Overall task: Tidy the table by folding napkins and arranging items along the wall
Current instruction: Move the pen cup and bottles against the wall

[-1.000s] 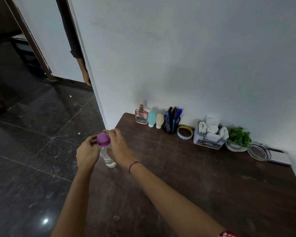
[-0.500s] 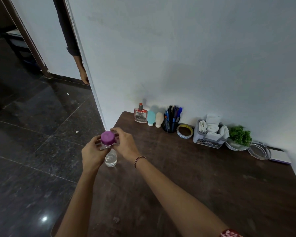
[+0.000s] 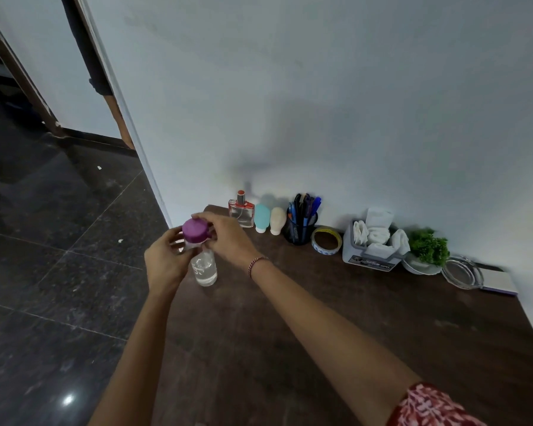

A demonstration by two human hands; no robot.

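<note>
Purple-capped bottle [image 3: 204, 269] has edged up-frame toward the perfume [image 3: 241, 212] — left hand [image 3: 163, 259] and right hand [image 3: 225, 238] both grip its top — lining-up looks imminent.

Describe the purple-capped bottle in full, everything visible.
The bottle is small and clear, plastic or glass, with a round purple cap and faint white markings on its body. It seems to hold clear liquid. It is roughly upright at the left edge of the dark wooden table; whether its base rests there is unclear. The left hand grips its neck, and the right hand holds the cap.
</note>
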